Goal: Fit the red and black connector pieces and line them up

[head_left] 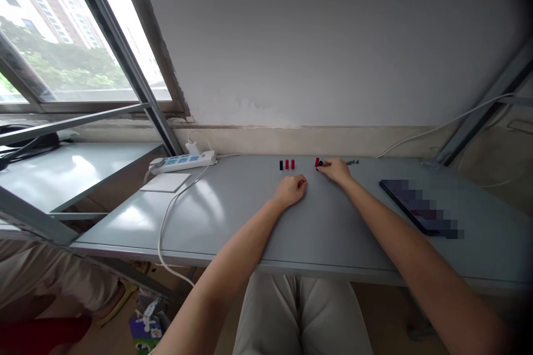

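Observation:
On the grey table [250, 205], one black cylinder [281, 165] and two red cylinders [287, 164] stand in a short row near the wall. My left hand [291, 189] rests just in front of them, its fingers curled in; whether something small is in them is hidden. To the right, the fingertips of my right hand [334, 169] are pressed around a small black piece [320, 163], beside another red piece [317, 161]. Several small dark metal pieces [353, 162] lie behind and right of my right hand.
A white power strip [183, 161] and a white flat plate [165, 182] sit at the left, with a white cable [166, 216] hanging over the front edge. At the right lies a dark tablet-like object [416, 208]. A person's legs [58, 277] show at lower left.

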A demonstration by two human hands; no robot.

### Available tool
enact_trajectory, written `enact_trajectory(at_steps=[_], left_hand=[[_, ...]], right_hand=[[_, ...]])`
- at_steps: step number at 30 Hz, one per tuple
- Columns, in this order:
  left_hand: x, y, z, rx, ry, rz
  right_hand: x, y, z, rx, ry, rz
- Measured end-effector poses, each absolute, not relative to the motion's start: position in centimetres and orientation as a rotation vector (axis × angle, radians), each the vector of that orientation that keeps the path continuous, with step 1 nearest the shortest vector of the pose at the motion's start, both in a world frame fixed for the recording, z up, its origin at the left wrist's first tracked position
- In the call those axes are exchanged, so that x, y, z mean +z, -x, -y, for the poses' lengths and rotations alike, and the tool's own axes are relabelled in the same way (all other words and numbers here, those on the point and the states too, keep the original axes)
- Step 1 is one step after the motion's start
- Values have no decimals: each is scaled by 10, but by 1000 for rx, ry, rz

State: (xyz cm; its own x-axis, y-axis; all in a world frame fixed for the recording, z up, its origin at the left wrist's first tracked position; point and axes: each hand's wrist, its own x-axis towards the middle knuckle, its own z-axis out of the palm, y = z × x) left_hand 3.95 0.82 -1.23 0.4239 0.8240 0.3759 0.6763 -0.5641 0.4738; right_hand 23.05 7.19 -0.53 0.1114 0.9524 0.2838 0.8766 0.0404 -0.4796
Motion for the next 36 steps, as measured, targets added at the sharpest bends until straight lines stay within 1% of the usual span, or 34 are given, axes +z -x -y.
enact_trajectory(at_steps=[4, 20, 29, 36], left_hand=[[-11, -40, -7, 868, -2448, -1302], [-11, -39, -7, 853, -2456, -1313], [-9, -40, -5, 845, -2453, -1321], [-9, -40, -4, 815, -2467, -1315]], right_hand=[[-6, -221, -71, 128, 1902, 1770], [-15, -219, -83, 141, 1955, 1725], [-24, -231, -88, 122, 2019, 1820], [-28, -236, -89, 122, 2034, 1752]])
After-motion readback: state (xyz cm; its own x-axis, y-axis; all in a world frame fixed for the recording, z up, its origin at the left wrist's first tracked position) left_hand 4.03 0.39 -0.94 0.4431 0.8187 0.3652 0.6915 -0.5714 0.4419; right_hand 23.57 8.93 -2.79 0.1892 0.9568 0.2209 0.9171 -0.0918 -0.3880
